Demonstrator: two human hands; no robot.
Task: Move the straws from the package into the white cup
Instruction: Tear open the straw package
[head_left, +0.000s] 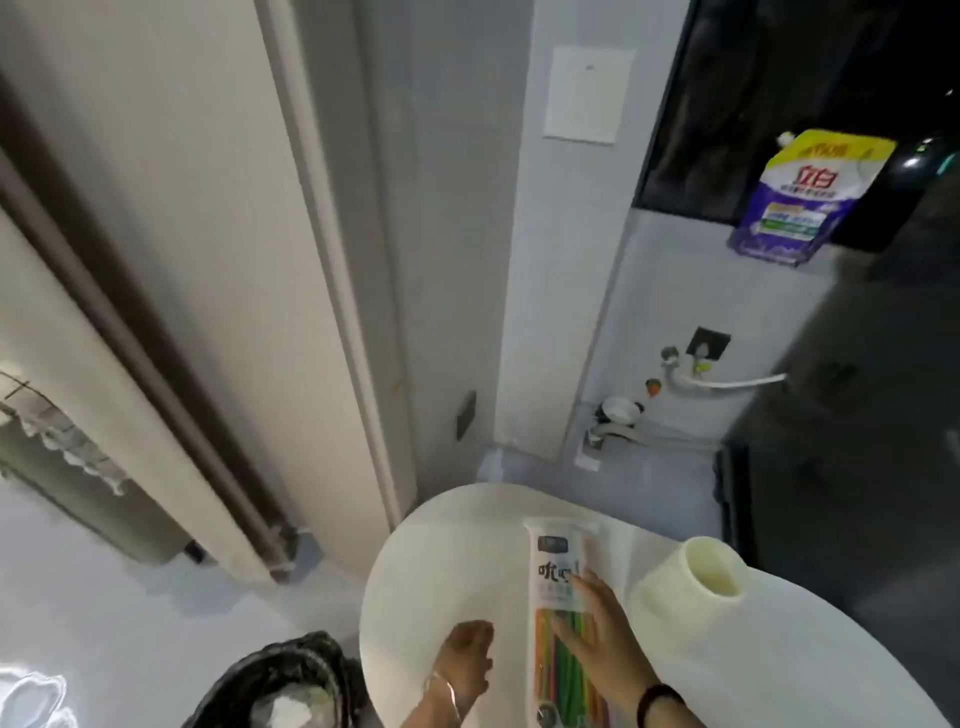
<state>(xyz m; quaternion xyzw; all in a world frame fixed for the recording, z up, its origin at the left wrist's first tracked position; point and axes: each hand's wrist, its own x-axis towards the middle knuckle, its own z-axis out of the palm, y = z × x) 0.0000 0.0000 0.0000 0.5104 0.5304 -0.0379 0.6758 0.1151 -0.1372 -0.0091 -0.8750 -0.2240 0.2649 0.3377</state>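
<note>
A long clear straw package (558, 582) lies flat on the round white table (426, 571), its white printed top pointing away from me, with several coloured straws (550, 670) showing through its lower part. My right hand (597, 639) rests flat on the package, fingers spread over the straws. My left hand (465, 662) sits on the tabletop just left of the package, fingers curled down, holding nothing that I can see. The white cup (691, 587) stands to the right of the package, its open mouth tilted up and away.
A bin lined with a black bag (280, 680) stands on the floor at the table's left. Behind the table are a grey wall with pipes and a socket (691, 374), a door frame on the left, and a dark appliance (857, 467) on the right.
</note>
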